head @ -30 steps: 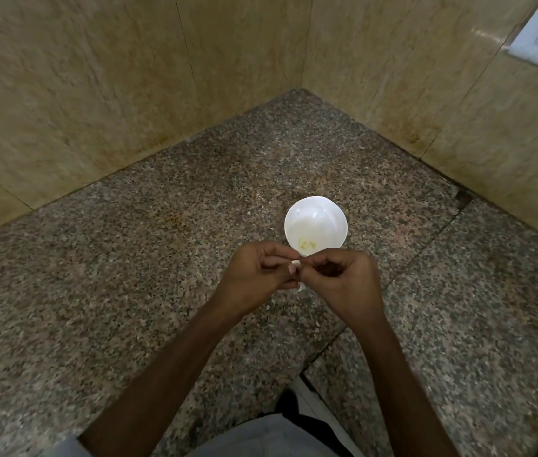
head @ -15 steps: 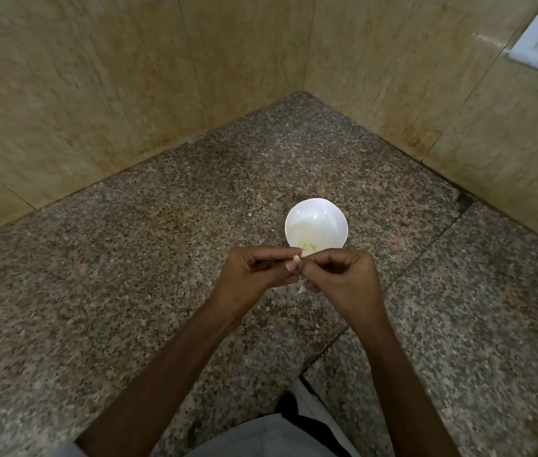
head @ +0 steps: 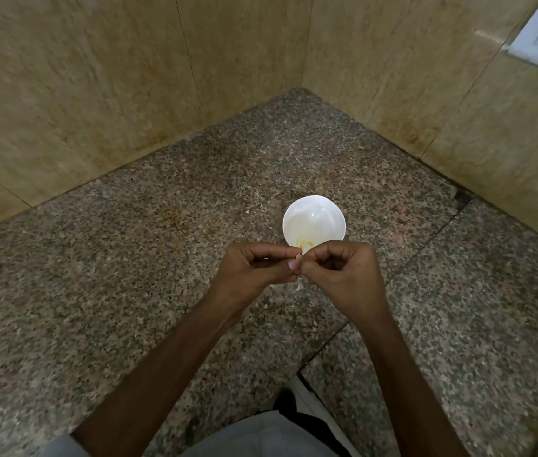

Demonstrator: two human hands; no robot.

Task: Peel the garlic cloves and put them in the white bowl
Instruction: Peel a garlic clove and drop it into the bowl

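Garlic clove (head: pixel 298 257): small, pale, skin strip dangling; clamped between fingers of left hand (head: pixel 254 272) and right hand (head: pixel 343 275), just near of white bowl (head: pixel 313 212).

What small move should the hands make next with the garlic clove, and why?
Probably the right hand should pull away the thin white strip of skin hanging under the small pale garlic clove, which the left hand pinches too; it looks not fully peeled for the round white bowl.

1. One wide-angle view from the person's head, facing forward and steeply down onto the speckled grey-brown granite counter (head: pixel 96 308); ahead lies the corner of the beige stone-tiled walls (head: pixel 244 61).
2. Close range; the left hand (head: pixel 254 272) and right hand (head: pixel 346 275) sit near the centre.
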